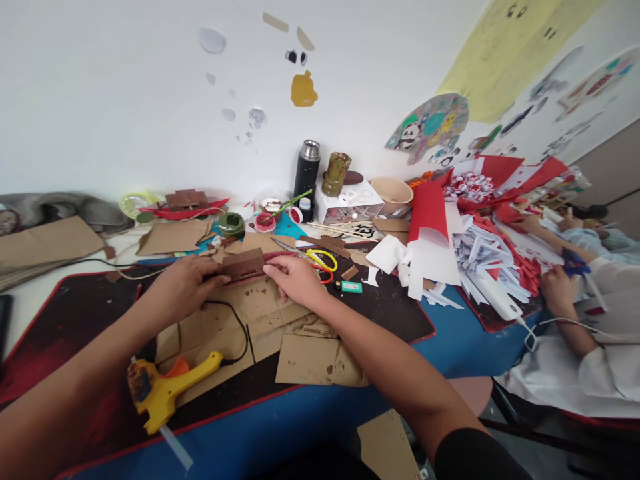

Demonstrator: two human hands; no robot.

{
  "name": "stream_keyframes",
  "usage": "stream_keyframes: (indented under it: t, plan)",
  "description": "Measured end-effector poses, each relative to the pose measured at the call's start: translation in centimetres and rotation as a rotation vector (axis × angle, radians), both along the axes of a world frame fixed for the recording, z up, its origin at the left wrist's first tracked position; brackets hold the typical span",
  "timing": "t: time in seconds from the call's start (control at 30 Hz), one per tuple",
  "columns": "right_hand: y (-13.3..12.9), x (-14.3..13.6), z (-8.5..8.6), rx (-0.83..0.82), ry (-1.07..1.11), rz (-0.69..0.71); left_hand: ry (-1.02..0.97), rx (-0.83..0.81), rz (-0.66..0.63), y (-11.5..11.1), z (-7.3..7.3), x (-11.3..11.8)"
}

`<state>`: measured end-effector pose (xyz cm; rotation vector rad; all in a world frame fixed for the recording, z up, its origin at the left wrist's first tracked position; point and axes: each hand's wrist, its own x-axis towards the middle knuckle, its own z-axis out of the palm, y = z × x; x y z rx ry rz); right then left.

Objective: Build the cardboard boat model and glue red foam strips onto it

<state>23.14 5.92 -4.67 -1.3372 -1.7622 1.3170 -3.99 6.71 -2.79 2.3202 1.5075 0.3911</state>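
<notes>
A small brown box-like cardboard model with a slot in its side sits between my hands, above stained cardboard sheets. My left hand grips its left end with bent fingers. At the right end, my right hand pinches it between thumb and fingers. Just beyond my right hand lie scissors with yellow and orange handles. A yellow glue gun with a clear glue stick rests near the front, left of centre. A green lighter lies to the right.
Paint jars, a black thermos and a white box stand along the wall. A red boat-like model is at the back left. On the right, a co-worker's hand holds blue scissors near heaped paper strips.
</notes>
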Motion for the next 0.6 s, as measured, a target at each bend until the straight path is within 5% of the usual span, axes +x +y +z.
stream_keyframes:
  t: [0.6]
  plan:
    - [-0.31,-0.34,-0.33,0.038,-0.045,-0.04,-0.023,-0.038,0.008,0.32,0.14,0.21]
